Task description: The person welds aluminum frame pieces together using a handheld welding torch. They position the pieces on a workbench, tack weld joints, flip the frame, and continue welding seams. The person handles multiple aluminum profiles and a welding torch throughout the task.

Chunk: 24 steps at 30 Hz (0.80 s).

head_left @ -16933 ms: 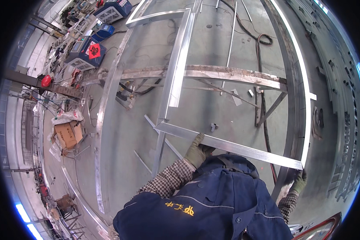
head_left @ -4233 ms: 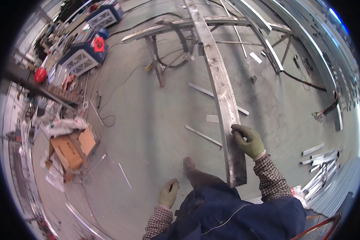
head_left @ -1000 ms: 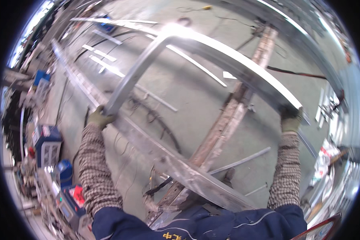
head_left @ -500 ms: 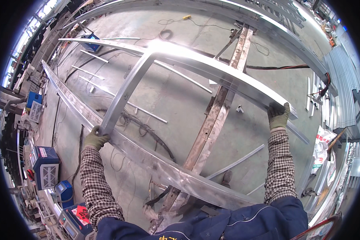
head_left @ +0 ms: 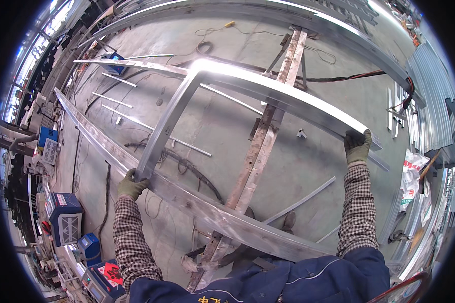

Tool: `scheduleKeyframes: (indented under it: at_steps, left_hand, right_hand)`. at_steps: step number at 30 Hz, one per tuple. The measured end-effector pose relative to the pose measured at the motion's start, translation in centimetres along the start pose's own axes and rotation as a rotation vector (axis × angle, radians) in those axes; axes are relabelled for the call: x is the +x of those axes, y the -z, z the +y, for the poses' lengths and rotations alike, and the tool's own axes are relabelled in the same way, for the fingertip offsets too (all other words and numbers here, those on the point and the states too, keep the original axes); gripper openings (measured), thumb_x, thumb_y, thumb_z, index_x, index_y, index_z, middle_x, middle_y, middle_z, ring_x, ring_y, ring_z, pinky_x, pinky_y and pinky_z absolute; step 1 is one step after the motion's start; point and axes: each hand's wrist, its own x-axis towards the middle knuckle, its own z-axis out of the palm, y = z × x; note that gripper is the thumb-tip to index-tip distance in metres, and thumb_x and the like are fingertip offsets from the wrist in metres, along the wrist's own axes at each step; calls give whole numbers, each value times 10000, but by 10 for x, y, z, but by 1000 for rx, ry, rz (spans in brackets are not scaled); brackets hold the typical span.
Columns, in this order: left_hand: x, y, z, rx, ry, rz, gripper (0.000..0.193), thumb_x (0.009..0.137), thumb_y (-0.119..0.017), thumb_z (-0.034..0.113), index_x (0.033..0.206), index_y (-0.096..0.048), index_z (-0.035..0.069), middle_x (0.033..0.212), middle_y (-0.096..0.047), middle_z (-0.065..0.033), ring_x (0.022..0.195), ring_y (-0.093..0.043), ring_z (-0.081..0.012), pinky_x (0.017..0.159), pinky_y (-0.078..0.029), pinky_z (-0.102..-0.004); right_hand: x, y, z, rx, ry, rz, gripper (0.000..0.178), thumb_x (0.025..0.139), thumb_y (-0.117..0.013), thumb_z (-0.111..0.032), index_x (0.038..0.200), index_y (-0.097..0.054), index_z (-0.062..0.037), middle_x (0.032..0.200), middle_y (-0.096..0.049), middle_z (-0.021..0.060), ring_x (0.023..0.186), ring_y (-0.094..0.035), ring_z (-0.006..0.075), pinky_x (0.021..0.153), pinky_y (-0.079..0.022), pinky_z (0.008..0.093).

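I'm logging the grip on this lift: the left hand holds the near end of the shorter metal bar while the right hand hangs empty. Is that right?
Not quite: the right hand isn't empty. The head view shows it gripping the right end of the long metal bar. The left hand does hold the near end of the shorter metal bar.

Near navy cloth jacket (head_left: pixel 308 275) bore yellow characters (head_left: pixel 213 299); right white plastic sack (head_left: pixel 412 178), red print (head_left: pixel 411 165); near-left red paper square (head_left: pixel 106 269), dark character (head_left: pixel 114 274).
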Motion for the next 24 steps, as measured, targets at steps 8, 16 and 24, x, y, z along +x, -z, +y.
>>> scheduleKeyframes:
  at_steps: [8,16,24]
  left_hand:
    - [-24,-16,-3,36,-50,17,877,785,-940,293,1552,-573,79,1000,-810,-103,708,-713,-150,661,-580,-333]
    - [-50,-32,9,-41,-25,-16,905,816,-909,198,1613,-499,78,915,-781,-79,573,-626,-129,491,-494,-307]
    - [-56,-41,12,-142,21,1,892,816,-924,164,1595,-491,122,844,-714,-41,561,-573,-107,492,-454,-299]
  right_hand:
    - [17,28,-11,44,-15,-72,490,910,-794,-657,901,-777,-168,936,-813,48,933,-754,249,879,-582,425]
    - [-7,42,-34,-68,38,5,588,921,-721,-725,936,-772,-140,878,-800,71,813,-714,221,841,-569,385]
    - [-15,46,-43,-39,38,22,504,924,-761,-683,934,-770,-180,926,-826,58,835,-740,204,816,-585,399]
